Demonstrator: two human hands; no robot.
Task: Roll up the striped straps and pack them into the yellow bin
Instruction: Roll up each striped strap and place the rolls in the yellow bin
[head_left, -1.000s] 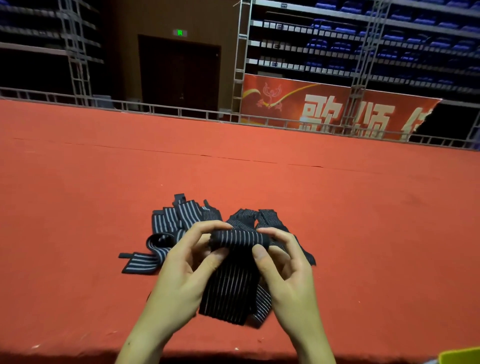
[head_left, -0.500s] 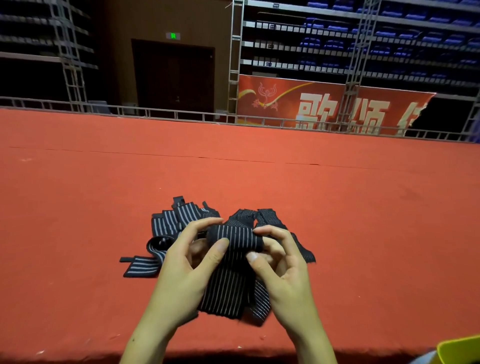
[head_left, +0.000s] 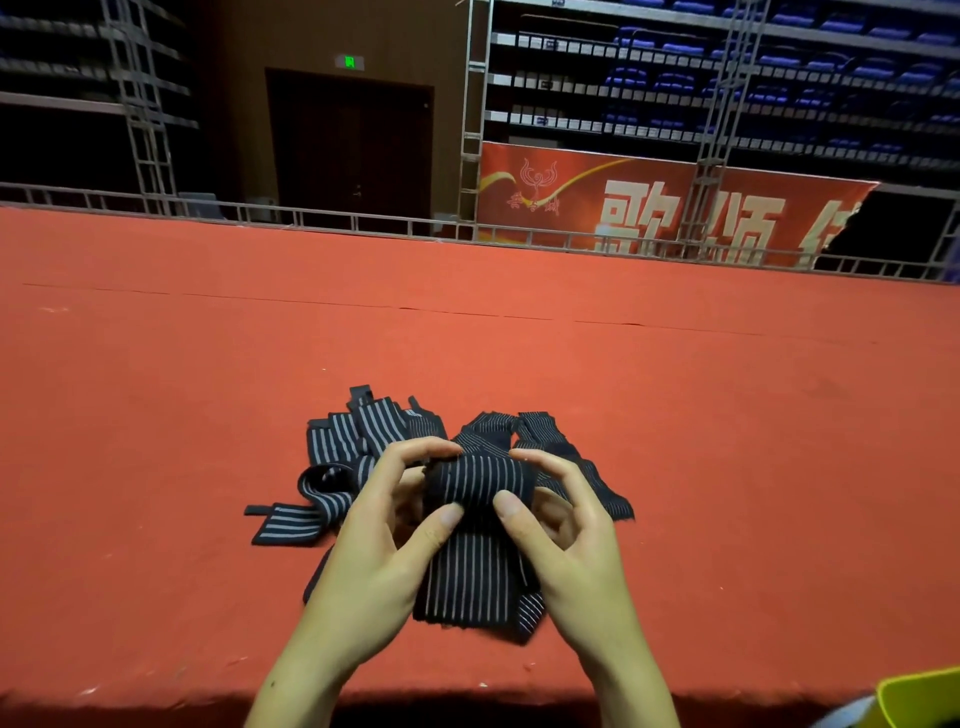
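Observation:
Both hands hold one black strap with thin white stripes (head_left: 480, 486), partly rolled into a thick cylinder at its top. My left hand (head_left: 384, 540) grips the roll's left end, thumb pressed on the front. My right hand (head_left: 566, 530) grips the right end the same way. The strap's loose tail (head_left: 470, 577) hangs down to the red surface. Behind the hands lies a heap of more striped straps (head_left: 358, 441). A corner of the yellow bin (head_left: 922, 699) shows at the bottom right.
The red carpeted platform (head_left: 727, 441) stretches wide on all sides; its front edge (head_left: 156, 699) runs along the bottom. A metal railing, a red banner and blue stadium seats stand far behind.
The roll has grown thicker and the hanging tail shorter as my fingers turned it. The yellow bin's corner has come further into view at the bottom right.

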